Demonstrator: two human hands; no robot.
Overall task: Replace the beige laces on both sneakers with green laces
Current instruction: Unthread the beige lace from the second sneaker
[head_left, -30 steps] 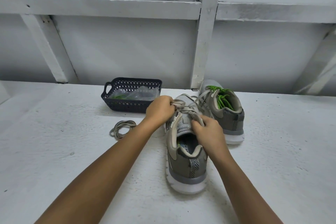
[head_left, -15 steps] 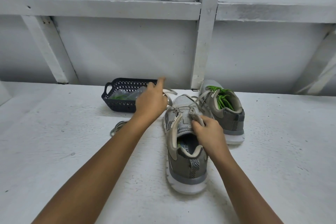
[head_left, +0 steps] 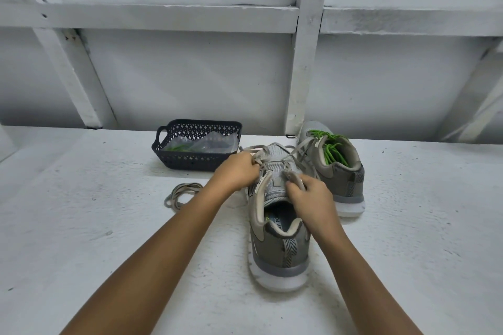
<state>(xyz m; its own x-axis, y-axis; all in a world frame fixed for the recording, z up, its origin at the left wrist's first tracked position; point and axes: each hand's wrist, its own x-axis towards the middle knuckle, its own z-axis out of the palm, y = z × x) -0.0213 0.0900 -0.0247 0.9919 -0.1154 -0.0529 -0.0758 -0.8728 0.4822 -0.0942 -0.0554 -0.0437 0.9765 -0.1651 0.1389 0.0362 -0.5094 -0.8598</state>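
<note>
Far sneaker point(head_left: 340, 179) carried a green lace point(head_left: 330, 149). On near sneaker point(head_left: 277, 253), my left grip point(head_left: 236, 171) pinched the beige lace point(head_left: 251, 148), right grip point(head_left: 310, 198) pinched the upper; I judged unlacing unfinished, relacing pending

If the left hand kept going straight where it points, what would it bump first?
Probably the front of the near sneaker, whose beige lace the left hand pinches; depth is hard to judge.

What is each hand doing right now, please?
Left hand: closed, pinching the beige lace of the near sneaker.
Right hand: closed, gripping that sneaker's upper beside the tongue.
</note>
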